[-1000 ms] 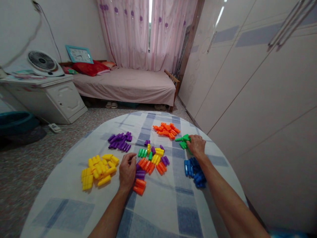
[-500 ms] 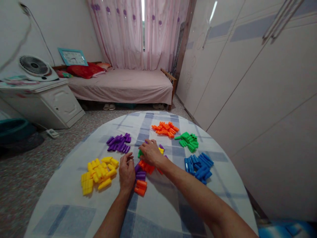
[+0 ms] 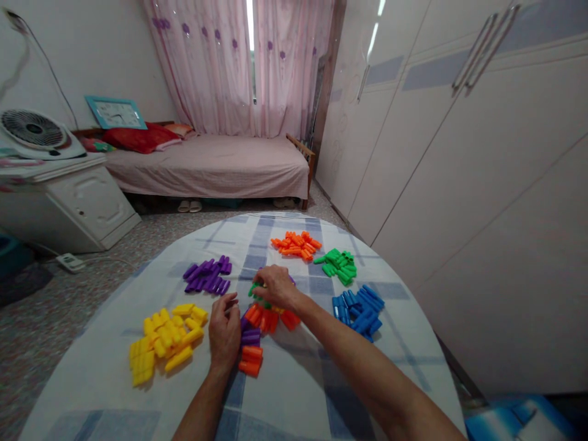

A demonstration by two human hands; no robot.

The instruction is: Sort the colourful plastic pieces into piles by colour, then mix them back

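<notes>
A round table with a checked cloth (image 3: 298, 392) carries plastic pegs sorted by colour: yellow pegs (image 3: 165, 340), purple pegs (image 3: 206, 275), orange pegs (image 3: 294, 243), green pegs (image 3: 339, 264) and blue pegs (image 3: 358, 306). A mixed pile (image 3: 264, 320) lies in the middle. My right hand (image 3: 274, 286) reaches over that pile, fingers curled down onto a few green pegs (image 3: 254, 289) at its far left side. My left hand (image 3: 224, 331) rests on the cloth just left of the pile, fingers drawn together; what they hold, if anything, is hidden.
A white wardrobe (image 3: 459, 184) runs along the right, close to the table's edge. Beyond the table stand a bed with a pink cover (image 3: 206, 165) and a low white cabinet (image 3: 68, 202) with a fan (image 3: 32, 130) on top. Two orange pegs (image 3: 250, 361) lie near my left wrist.
My right hand left the green pegs at the far right and came back to the mixed pile in the middle. My left hand stayed beside the pile. The camera turned slightly right.
</notes>
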